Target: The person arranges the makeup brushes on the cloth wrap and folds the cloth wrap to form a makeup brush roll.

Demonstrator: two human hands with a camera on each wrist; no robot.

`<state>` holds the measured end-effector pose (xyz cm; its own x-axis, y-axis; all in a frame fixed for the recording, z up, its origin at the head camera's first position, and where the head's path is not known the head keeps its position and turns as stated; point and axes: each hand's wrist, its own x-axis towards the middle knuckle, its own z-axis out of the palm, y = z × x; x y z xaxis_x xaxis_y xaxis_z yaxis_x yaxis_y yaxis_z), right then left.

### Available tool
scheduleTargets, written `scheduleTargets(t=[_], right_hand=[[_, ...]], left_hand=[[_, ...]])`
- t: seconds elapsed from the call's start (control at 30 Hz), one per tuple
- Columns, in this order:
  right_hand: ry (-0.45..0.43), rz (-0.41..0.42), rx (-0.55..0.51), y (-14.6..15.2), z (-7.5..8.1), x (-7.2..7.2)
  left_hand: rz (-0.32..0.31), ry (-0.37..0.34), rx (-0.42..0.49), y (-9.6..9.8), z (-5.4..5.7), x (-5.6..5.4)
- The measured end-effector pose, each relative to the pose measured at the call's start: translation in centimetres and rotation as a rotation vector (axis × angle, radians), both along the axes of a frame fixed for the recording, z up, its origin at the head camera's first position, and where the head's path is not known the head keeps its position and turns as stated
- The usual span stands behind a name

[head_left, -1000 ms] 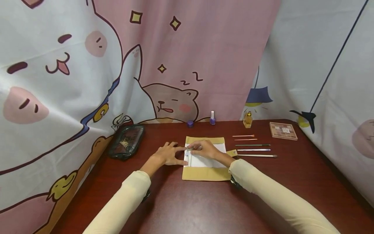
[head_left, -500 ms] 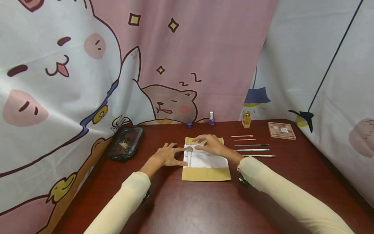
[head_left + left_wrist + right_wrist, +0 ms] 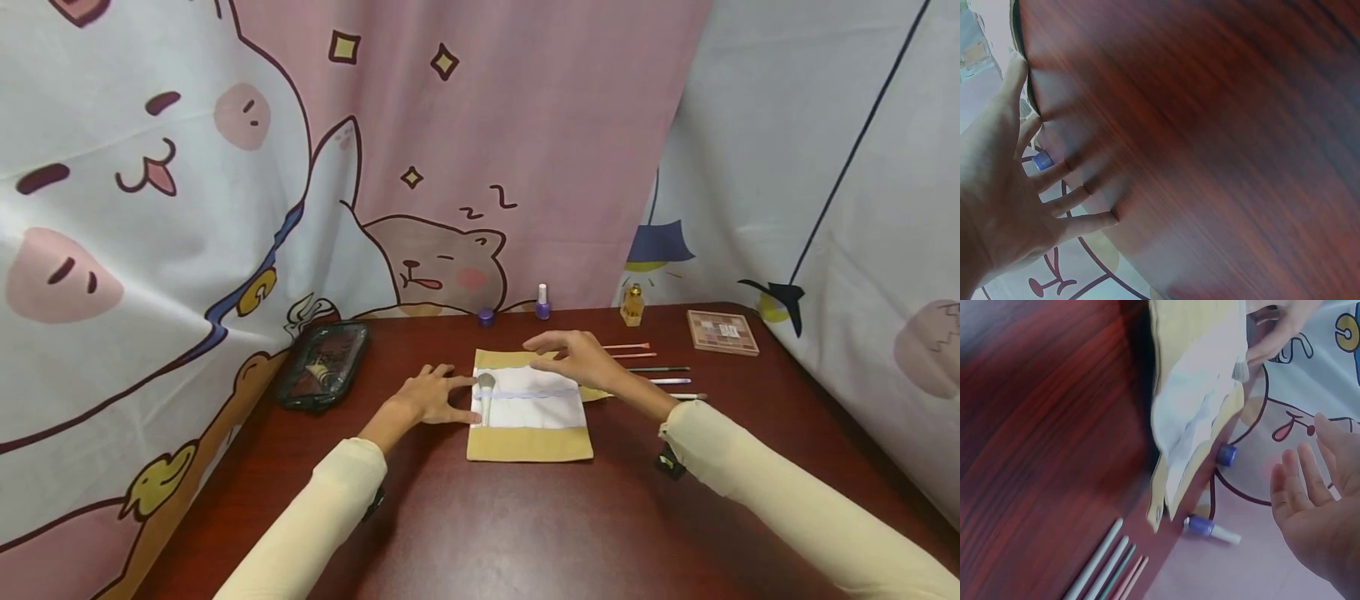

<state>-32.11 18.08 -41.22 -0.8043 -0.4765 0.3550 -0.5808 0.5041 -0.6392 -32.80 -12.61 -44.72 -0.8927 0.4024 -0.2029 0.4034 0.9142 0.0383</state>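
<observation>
A yellow fabric brush case (image 3: 528, 445) with a white lining lies unfolded on the table. A makeup brush (image 3: 486, 404) with a white handle and grey bristles lies along its left side, the handle's lower end at the yellow strip. My left hand (image 3: 429, 397) rests with spread fingers at the case's left edge, thumb and index finger touching it; the left wrist view shows the fingertips on the wood. Above the case's upper right part hovers my right hand (image 3: 583, 360), fingers loosely bent and holding nothing, also plain in the right wrist view.
Several thin brushes (image 3: 670, 382) lie in a row right of the case, partly behind my right arm. Behind stand a small purple jar (image 3: 486, 317), nail polish (image 3: 542, 303) and a gold bottle (image 3: 632, 306). An eyeshadow palette (image 3: 722, 333) lies right, a black pouch (image 3: 324, 365) left.
My right hand has let go of the makeup brush, leaving it on the case, and moved right and slightly up. My left hand has stayed at the case's edge.
</observation>
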Motion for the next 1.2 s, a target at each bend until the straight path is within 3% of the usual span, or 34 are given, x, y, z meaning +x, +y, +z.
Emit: scheduleTargets(t=[0.3,0.63,1.2], right_hand=[[-0.043,-0.081,0.056,4.0,1.1,1.7],[0.029,-0.138,0.120,8.9,0.9,2.9],[-0.017,-0.258,0.230,18.4,-2.0,3.5]], left_hand=[[-0.003,-0.002,-0.003,0.2,0.1,0.1],[0.000,-0.009,-0.005,0.2,0.0,0.1],[0.016,-0.021,-0.029,0.1,-0.1,-0.3]])
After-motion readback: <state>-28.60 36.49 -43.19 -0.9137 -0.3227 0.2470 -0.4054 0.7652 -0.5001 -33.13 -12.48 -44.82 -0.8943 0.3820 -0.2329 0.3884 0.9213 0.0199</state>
